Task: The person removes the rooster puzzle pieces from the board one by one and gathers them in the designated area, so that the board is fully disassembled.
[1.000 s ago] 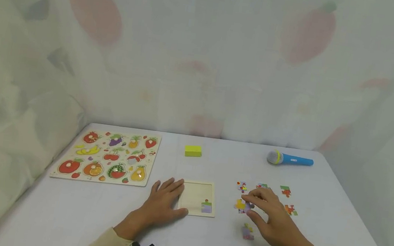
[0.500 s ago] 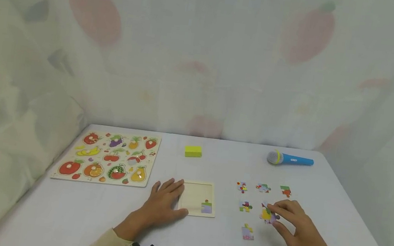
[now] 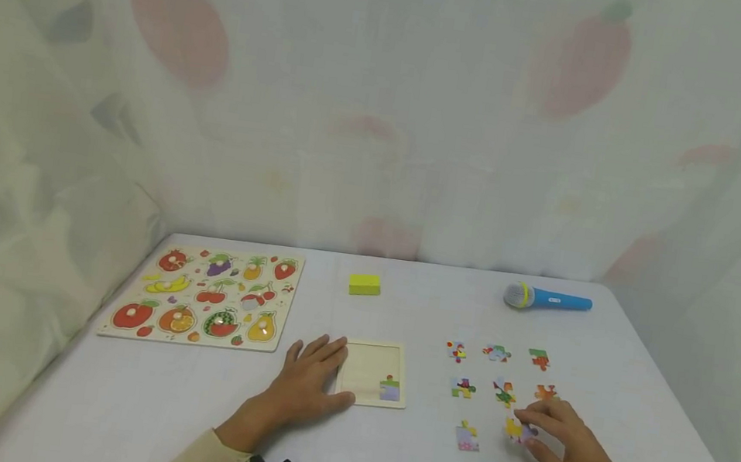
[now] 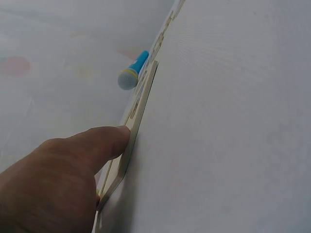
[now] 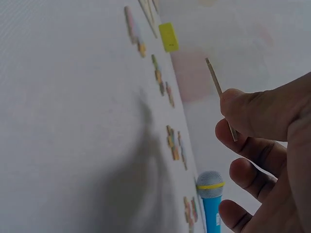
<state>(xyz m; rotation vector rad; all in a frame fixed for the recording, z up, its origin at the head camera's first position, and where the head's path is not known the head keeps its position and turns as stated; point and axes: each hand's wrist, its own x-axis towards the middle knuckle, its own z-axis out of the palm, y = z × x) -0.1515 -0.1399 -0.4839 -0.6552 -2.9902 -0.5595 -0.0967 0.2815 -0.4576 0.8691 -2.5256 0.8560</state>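
My left hand (image 3: 308, 383) rests at the left side of a small square wooden puzzle tray (image 3: 403, 376), fingers extended. In the left wrist view the thumb (image 4: 104, 145) presses on the edge of the tray (image 4: 141, 104). One purple and green jigsaw piece (image 3: 389, 389) lies in the tray's lower right corner. Between thumb and index finger my right hand (image 3: 569, 456) pinches a yellow and purple jigsaw piece (image 3: 516, 431). The right wrist view shows this piece (image 5: 214, 75) edge-on, raised off the table above its shadow.
Several loose jigsaw pieces lie in rough rows right of the tray, including a purple one (image 3: 467, 436) and a green and orange one (image 3: 504, 392). A fruit puzzle board (image 3: 200, 298) lies at left, a yellow block (image 3: 364, 285) at back, a blue toy microphone (image 3: 547, 299) at back right.
My right hand has carried the yellow and purple jigsaw piece rightward, then a little toward me, uncovering pieces beneath its earlier path. My left hand has stayed at the tray.
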